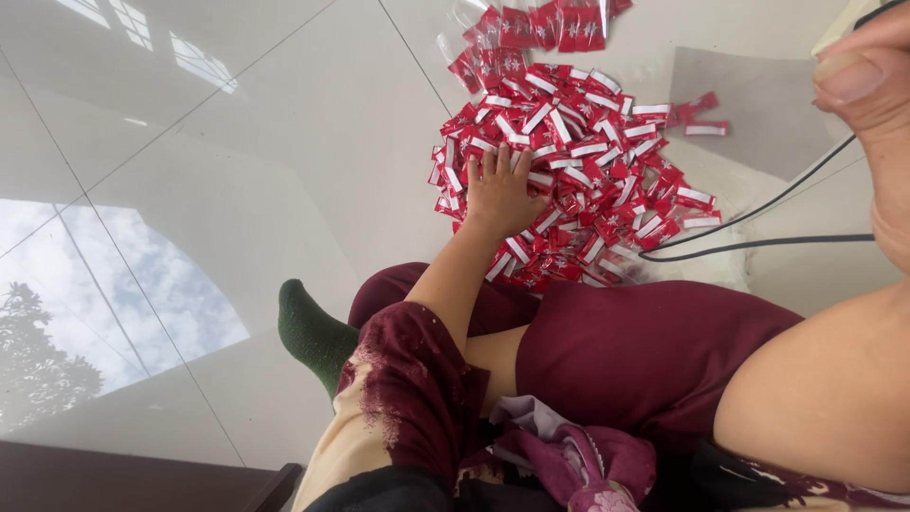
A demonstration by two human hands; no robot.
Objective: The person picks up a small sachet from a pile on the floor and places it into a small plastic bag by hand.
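On the tiled floor point(284, 142), left hand point(500, 194) presses flat, variously pointing red packets point(588, 161).

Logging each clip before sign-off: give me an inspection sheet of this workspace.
Surface: glossy pale tiled floor, reflecting sky and windows.
Job's things: pile of small red-and-white sachets on the floor; further sachets in clear plastic behind it.
Clutter: crumpled purple cloth on the lap.
Hands: left hand flat on the pile, fingers spread; right hand raised close to the camera, pinching a pale object, mostly out of frame.
Cables: black cable across the floor.
Surroundings: green-socked foot, maroon clothing.
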